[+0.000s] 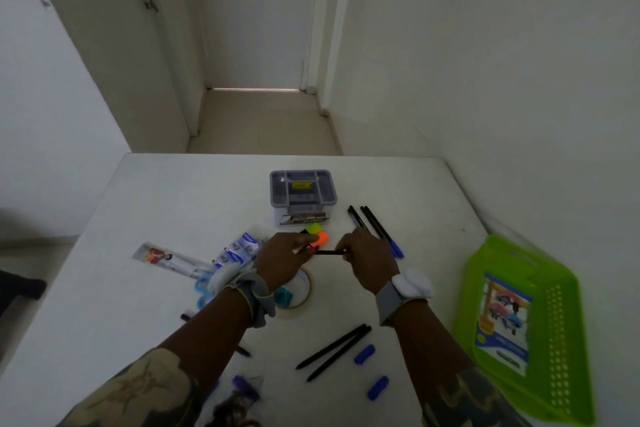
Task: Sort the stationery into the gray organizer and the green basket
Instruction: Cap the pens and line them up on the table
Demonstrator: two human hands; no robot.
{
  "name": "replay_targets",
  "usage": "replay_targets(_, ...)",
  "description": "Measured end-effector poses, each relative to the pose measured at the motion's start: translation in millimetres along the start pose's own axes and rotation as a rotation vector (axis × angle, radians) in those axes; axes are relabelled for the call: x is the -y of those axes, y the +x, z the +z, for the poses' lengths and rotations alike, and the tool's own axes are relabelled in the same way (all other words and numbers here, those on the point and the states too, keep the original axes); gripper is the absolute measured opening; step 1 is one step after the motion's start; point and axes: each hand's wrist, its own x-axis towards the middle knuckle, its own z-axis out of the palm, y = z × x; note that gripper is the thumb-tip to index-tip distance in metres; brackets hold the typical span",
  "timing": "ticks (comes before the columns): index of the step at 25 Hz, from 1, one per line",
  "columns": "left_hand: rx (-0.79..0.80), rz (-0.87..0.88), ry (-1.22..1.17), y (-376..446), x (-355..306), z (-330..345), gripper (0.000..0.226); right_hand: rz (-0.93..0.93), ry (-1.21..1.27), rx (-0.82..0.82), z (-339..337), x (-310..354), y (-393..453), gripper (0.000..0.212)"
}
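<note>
My left hand point(284, 262) and my right hand point(370, 260) meet over the table's middle, both pinching one thin dark pen point(328, 252) held level between them. Just behind it lie an orange highlighter point(321, 239) and a yellow-green highlighter point(314, 228). The gray organizer point(303, 191), with several compartments, stands at the back centre. The green basket point(540, 322) lies at the right edge with a blue printed pack point(504, 324) inside. Two black pens with blue caps point(377, 230) lie right of the organizer.
Two uncapped black pens point(334, 352) and two loose blue caps point(364, 354) lie near the front. A tape roll point(300, 291), blue-handled scissors point(202, 288) and packaged items point(235, 251) sit under and left of my left wrist. The white table point(173, 204) ends at the far edge.
</note>
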Motion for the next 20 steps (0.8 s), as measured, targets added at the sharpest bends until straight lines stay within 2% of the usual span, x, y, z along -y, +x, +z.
replay_targets(3,0.086,0.011,0.082,1.3,-9.0,13.6,0.030,-0.145,-0.042,-0.085,-18.4,16.4,-3.2,0.024)
replay_targets(5,0.146,-0.061,-0.071,1.1,-14.5,20.9,0.026,-0.188,-0.036,-0.126,-25.2,24.3,-8.2,0.024)
replay_targets(7,0.175,-0.129,-0.150,1.6,-19.0,27.4,0.025,-0.120,0.069,-0.241,-25.4,19.6,-17.5,0.019)
replay_targets(9,0.146,-0.179,-0.201,1.3,-21.4,32.7,0.026,0.039,0.139,-0.312,-23.0,7.8,-32.6,0.026)
replay_targets(10,0.130,-0.186,-0.206,1.4,-21.6,35.0,0.026,0.127,0.140,-0.260,-18.5,-1.0,-41.0,0.031)
replay_targets(11,0.127,-0.187,-0.202,0.6,-22.5,37.3,0.027,0.221,0.109,-0.119,-13.5,-8.4,-49.9,0.038)
replay_targets(13,0.134,-0.187,-0.199,-0.7,-23.2,41.8,0.029,0.352,-0.013,0.293,-0.8,-16.1,-67.8,0.065)
replay_targets(14,0.147,-0.187,-0.200,-1.0,-23.9,43.6,0.028,0.380,-0.037,0.437,7.3,-14.7,-75.7,0.077)
replay_targets(15,0.164,-0.186,-0.195,-1.1,-26.0,45.9,0.027,0.398,-0.039,0.509,14.3,-12.6,-82.7,0.083)
replay_targets(16,0.175,-0.184,-0.189,-1.4,-28.2,48.2,0.026,0.405,-0.034,0.526,22.2,-8.5,-88.0,0.082)
replay_targets(20,0.199,-0.190,-0.194,-4.0,-36.3,52.6,0.027,0.439,-0.009,0.465,29.6,-3.2,-84.7,0.053)
